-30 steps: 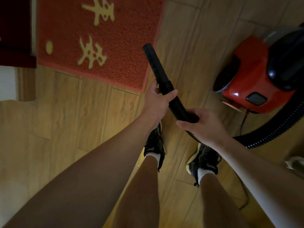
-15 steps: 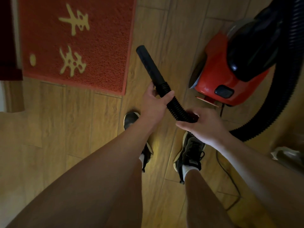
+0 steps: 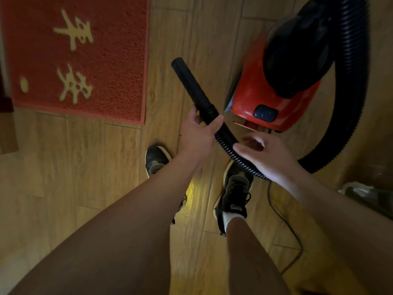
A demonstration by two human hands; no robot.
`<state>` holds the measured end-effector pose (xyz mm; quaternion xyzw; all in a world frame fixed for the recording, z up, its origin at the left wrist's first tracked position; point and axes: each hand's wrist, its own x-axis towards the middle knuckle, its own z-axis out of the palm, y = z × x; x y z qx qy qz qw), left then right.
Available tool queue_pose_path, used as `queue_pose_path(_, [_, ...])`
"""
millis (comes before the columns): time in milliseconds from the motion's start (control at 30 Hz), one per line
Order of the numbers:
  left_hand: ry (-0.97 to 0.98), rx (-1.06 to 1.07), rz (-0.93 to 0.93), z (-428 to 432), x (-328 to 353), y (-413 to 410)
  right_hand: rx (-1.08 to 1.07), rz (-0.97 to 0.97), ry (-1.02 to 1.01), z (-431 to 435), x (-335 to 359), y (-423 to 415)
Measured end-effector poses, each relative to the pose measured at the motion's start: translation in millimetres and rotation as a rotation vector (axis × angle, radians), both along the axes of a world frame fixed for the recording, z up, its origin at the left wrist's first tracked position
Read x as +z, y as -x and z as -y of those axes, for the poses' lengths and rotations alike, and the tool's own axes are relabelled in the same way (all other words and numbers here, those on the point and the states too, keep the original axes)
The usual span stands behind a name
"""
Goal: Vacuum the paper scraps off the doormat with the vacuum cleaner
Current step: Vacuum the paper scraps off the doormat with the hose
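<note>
A red doormat (image 3: 110, 60) with yellow characters lies on the wooden floor at the upper left; I see no paper scraps on its visible part. My left hand (image 3: 197, 135) grips the black vacuum hose (image 3: 226, 137) just below its smooth nozzle tube (image 3: 191, 86), which points up and left over bare floor, right of the mat. My right hand (image 3: 261, 156) hovers over the ribbed hose, fingers loosely curled and lifted off it. The red and black vacuum cleaner (image 3: 274, 88) stands on the floor to the right, its hose looping round the far right side.
My two feet in dark shoes (image 3: 234, 188) stand on the floor under the hose. A thin power cord (image 3: 282, 218) runs along the floor at lower right. Dark furniture edges (image 3: 6, 128) sit at the far left. A pale object (image 3: 359, 190) lies at the right edge.
My right hand has let go of the ribbed hose and lifted slightly. The view has shifted, so the mat sits further left and the vacuum cleaner nearer the centre.
</note>
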<state>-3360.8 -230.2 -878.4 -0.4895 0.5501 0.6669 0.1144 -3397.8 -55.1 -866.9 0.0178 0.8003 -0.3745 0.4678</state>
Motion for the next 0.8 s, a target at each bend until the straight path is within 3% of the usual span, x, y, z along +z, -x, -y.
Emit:
queue_pose_path(167, [-0.053,0.050,-0.010,-1.7,-2.0,-3.0,-0.281,-0.096,-0.130,-10.0,-16.4,16.8])
queue_pose_path(267, [-0.045,0.032,-0.011,-3.0,-3.9,-2.2,-0.282,-0.181,-0.222,-14.3,-24.8,27.9])
queue_pose_path(800, [-0.033,0.040,0.030,-11.9,-15.0,20.2,-0.303,-0.298,-0.278,-16.3,-48.4,47.9])
